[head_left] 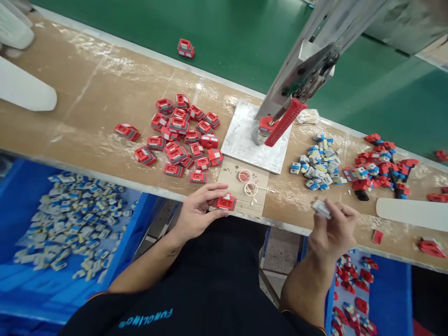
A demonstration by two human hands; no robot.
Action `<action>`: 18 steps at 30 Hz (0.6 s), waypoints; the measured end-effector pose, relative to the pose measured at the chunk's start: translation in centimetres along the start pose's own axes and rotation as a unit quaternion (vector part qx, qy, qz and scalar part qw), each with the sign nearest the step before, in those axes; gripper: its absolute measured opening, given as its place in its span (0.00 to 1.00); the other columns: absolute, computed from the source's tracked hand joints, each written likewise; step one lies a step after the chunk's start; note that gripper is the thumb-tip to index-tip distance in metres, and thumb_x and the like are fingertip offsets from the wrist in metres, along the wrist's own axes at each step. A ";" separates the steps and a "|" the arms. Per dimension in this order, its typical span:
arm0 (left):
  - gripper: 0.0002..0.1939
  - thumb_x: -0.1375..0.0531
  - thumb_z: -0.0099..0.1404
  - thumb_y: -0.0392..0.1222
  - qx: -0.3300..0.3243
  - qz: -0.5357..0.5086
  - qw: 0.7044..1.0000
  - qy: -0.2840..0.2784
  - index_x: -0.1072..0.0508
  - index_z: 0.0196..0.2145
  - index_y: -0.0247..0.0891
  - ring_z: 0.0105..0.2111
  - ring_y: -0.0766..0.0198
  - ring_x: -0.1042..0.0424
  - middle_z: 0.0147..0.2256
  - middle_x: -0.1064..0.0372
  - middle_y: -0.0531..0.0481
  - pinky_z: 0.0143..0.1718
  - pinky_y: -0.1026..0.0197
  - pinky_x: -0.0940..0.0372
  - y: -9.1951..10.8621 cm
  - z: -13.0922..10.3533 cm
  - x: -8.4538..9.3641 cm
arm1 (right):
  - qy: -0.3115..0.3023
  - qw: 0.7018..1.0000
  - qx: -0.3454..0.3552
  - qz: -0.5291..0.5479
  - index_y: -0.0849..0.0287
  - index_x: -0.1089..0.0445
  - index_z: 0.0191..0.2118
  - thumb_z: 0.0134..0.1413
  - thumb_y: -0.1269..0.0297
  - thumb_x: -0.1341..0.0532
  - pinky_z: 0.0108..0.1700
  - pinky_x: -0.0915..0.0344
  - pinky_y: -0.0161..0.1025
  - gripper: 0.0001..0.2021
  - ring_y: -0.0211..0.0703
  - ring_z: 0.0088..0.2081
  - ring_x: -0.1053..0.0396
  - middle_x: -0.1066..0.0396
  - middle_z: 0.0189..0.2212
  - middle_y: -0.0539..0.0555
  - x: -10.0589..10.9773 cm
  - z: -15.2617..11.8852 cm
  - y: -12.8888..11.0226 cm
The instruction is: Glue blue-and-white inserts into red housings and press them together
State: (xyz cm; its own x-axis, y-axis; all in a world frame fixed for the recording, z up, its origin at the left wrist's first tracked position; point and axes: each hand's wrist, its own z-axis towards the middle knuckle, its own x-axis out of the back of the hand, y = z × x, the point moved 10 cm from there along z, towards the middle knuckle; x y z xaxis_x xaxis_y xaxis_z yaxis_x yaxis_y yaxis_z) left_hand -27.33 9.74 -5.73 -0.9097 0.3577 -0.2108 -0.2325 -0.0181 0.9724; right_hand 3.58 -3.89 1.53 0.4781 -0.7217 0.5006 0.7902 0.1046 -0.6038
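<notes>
My left hand [201, 211] holds a red and grey plastic toy vehicle part [225, 202] by its ends, its hollow side facing up, just over the table's front edge. Between thumb and fingers of my right hand [332, 228] is a small whitish-grey plastic piece [321, 208], somewhat blurred. The two hands are well apart. Near the left hand lie two small round cups [250, 189], one with red inside, and cotton swabs [252, 199] on a piece of cardboard [234, 175]. A pile of similar red and grey parts [178, 123] lies beyond my left hand.
A hand press with a red handle [286, 122] stands on a metal plate [241, 135]. Blue-white pieces [317, 163] and red parts [381, 161] are heaped on the right. Blue bins [135, 228] stand below the table at both sides. White rounded panels [26, 86] lie at the ends.
</notes>
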 end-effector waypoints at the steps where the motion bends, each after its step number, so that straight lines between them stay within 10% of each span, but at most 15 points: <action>1: 0.17 0.21 0.59 0.43 0.003 -0.009 1.000 -0.006 0.13 0.47 0.43 0.46 0.54 0.16 0.49 0.18 0.40 0.43 0.58 0.17 -0.1 -0.1 -0.4 | -0.029 0.997 0.018 0.067 0.46 0.21 0.57 0.66 0.68 0.33 0.42 0.20 0.51 0.17 0.51 0.43 0.19 0.33 0.41 0.53 -1.4 0.0 -2.5; 7: 0.20 0.20 0.57 0.41 0.008 -0.024 0.999 -0.020 0.13 0.48 0.46 0.41 0.58 0.15 0.47 0.20 0.44 0.41 0.60 0.16 0.4 -0.7 -1.5 | -0.156 0.956 0.076 0.237 0.47 0.32 0.67 0.61 0.74 0.29 0.39 0.16 0.47 0.32 0.51 0.42 0.17 0.20 0.43 0.55 -8.8 -0.6 -11.7; 13: 0.17 0.27 0.66 0.38 0.049 -0.005 0.998 -0.045 0.14 0.52 0.44 0.50 0.51 0.14 0.58 0.20 0.38 0.44 0.59 0.16 0.2 -1.4 -1.1 | -0.182 0.953 0.086 0.228 0.50 0.26 0.59 0.64 0.73 0.31 0.43 0.17 0.47 0.20 0.49 0.43 0.18 0.19 0.42 0.56 -10.1 0.1 -12.4; 18: 0.16 0.29 0.67 0.34 -0.026 0.042 0.999 -0.020 0.14 0.52 0.43 0.46 0.56 0.13 0.48 0.15 0.43 0.43 0.64 0.17 1.1 -1.3 -1.3 | -0.163 0.944 -0.051 0.282 0.48 0.23 0.54 0.69 0.57 0.32 0.36 0.22 0.40 0.10 0.46 0.40 0.21 0.24 0.40 0.55 -10.6 -1.3 -11.0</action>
State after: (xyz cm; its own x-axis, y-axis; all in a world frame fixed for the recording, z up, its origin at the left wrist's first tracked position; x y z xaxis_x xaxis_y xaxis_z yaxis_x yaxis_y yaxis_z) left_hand -26.81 8.04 -4.55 -0.9126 0.3901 -0.1226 -0.1739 -0.0990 0.9798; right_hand -10.62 1.73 2.08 0.9174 -0.3207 0.2358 0.3419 0.3313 -0.8794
